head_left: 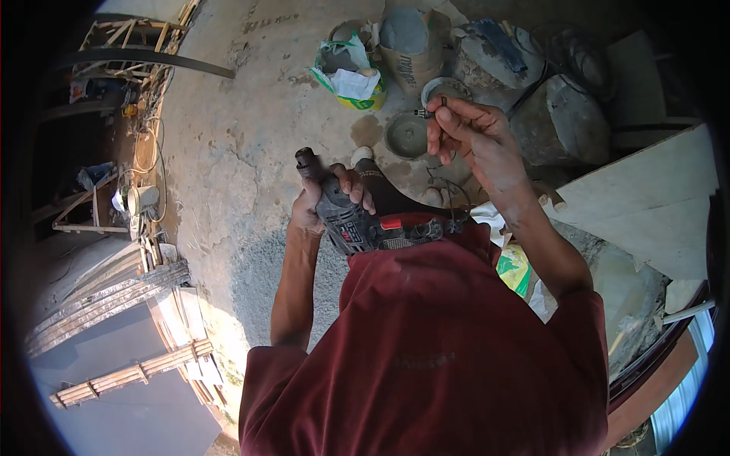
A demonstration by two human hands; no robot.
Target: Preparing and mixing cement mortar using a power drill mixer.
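My left hand is wrapped round the front of a dusty grey and black power drill, which lies slantwise against the front of my dark red shirt. The drill's black chuck points up and to the left, with no bit visible in it. Farther off to the right, my right hand is raised, fingertips pinched on a small metal chuck key. Its toothed end points left, apart from the drill. Part of the key is hidden by the fingers.
Past my hands stand a round tub of grey mix, a green and white bag and a brown sack. Large stones and a pale board lie at right. Bundled timber is at left.
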